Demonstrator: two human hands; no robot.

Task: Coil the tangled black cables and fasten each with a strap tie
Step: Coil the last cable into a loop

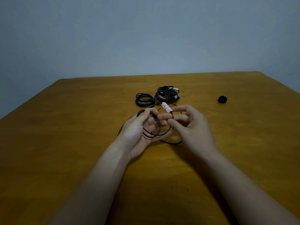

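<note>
Thin black cable (pixel 158 135), white red-banded plug (pixel 166 108): loops held in curled left hand (pixel 138 133); right hand (pixel 193 127) pinches below plug, grip point partly hidden.

Both bare forearms reach forward, the left hand (pixel 138 133) palm-up with fingers curled round loops of thin black cable (pixel 152 136), the right hand (pixel 193 127) pinching it between thumb and forefinger.

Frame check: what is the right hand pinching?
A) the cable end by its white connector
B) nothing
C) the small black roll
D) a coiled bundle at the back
A: the right hand pinches the cable just below the white connector, while the left hand holds the rest of it.
</note>
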